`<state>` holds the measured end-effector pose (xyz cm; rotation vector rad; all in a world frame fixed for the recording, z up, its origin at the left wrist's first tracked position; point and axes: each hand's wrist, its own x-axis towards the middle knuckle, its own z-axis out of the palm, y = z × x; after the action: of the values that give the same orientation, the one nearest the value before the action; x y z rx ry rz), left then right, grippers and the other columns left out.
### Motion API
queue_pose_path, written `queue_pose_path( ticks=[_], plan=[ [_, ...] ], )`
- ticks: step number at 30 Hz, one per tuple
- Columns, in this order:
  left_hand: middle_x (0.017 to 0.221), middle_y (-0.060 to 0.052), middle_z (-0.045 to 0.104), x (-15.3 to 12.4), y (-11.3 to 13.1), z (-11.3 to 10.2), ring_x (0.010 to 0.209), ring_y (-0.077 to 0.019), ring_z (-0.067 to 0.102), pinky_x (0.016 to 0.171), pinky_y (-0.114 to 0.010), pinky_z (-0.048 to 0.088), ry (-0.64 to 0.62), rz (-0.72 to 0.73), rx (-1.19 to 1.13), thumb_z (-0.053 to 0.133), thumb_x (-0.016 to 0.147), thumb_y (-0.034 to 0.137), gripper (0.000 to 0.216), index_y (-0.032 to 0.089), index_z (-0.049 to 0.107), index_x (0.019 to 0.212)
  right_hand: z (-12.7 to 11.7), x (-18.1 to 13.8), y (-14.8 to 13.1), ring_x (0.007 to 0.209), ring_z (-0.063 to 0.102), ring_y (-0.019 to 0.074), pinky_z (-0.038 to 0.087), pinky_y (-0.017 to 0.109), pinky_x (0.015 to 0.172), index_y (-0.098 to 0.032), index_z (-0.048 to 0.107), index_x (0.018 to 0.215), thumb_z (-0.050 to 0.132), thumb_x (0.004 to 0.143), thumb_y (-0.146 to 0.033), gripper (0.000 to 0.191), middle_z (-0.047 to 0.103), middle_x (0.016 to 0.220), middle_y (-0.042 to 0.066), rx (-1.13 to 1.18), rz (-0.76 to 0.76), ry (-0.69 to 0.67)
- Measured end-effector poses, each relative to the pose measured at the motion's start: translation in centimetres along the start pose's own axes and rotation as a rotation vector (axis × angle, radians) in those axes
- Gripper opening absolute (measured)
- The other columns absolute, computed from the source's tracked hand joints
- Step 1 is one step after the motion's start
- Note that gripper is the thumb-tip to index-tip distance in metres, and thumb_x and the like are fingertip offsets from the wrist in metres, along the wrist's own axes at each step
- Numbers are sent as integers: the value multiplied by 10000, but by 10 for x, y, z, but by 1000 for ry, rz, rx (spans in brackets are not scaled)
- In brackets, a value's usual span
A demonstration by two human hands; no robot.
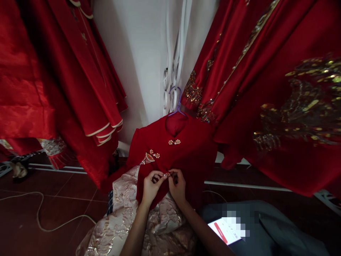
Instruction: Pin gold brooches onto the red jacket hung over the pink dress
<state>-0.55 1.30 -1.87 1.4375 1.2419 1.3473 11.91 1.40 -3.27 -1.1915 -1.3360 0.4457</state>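
I monitor: left fingers (156, 174) and right fingers (178, 174) pinching jewelled clasp (167, 174) | beneath them: red top (197, 149) | beyond: purple hanger (179, 106)

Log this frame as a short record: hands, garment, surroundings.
Left hand: fingertips at one side of the lower beaded ornament
Right hand: fingertips at that ornament's other side
Garment: red top, beaded ornament below its neckline
Hanger: purple hanger, at the neckline
Beneath top: pale patterned fabric
Nearby: lit screen, partly pixelated
Floor: pale cable, left side
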Motion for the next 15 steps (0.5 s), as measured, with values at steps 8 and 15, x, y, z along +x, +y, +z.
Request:
queue_pose_path(
  ticks=[8, 15],
  plan=[
    [684, -7, 621, -1, 0, 0, 575, -86, 523, 508, -178, 347, 14, -16, -60, 670, 710, 356, 241, 146, 613, 814, 0, 0, -1, 617, 487, 130, 391, 248, 575, -192, 542, 838, 501, 742, -148, 114, 535, 713, -7, -9, -18, -9],
    [652, -1, 609, 0, 2, 2, 548, -78, 513, 499, -177, 347, 22, -49, -121, 685, 692, 336, 226, 141, 589, 754, -1, -1, -1, 616, 474, 129, 386, 248, 562, -195, 537, 847, 501, 740, -151, 121, 518, 739, 0, -21, -45, -45]
  ],
)
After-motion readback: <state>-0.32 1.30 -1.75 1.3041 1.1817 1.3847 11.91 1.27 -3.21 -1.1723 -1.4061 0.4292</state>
